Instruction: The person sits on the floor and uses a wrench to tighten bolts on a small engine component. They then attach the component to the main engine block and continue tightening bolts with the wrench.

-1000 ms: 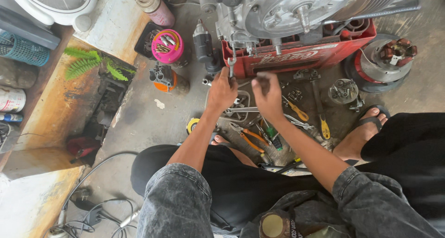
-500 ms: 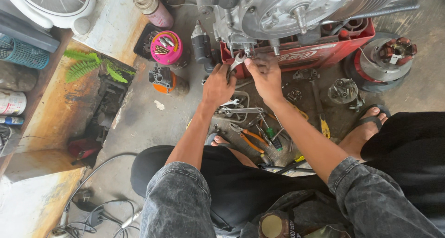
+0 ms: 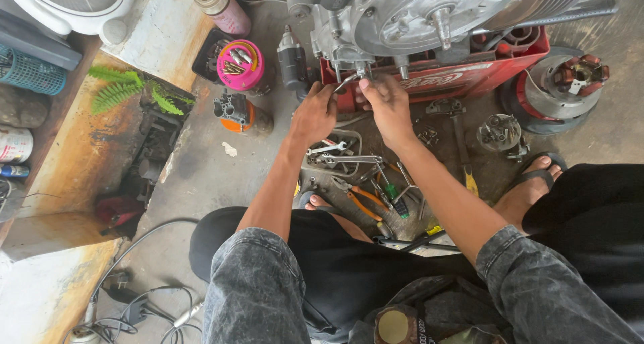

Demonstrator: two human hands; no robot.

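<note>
A silver engine rests on a red crate. Both my hands are up at its lower left edge. My left hand is closed on a small silver wrench that reaches toward the engine's underside. My right hand is just to its right, fingertips pinched at the wrench's head below the engine casing. What the wrench head sits on is hidden by my fingers. Under my forearms, loose wrenches and orange-handled pliers lie on the concrete floor.
A pink tub of bits and a carburettor-like part stand left of the hands. A round wound part and a small round part lie to the right. My sandalled foot is nearby. Cables trail at lower left, and a white fan sits at top left.
Both hands have moved up from the floor tools to the engine's lower edge, the left one carrying the wrench. The view has shifted slightly.
</note>
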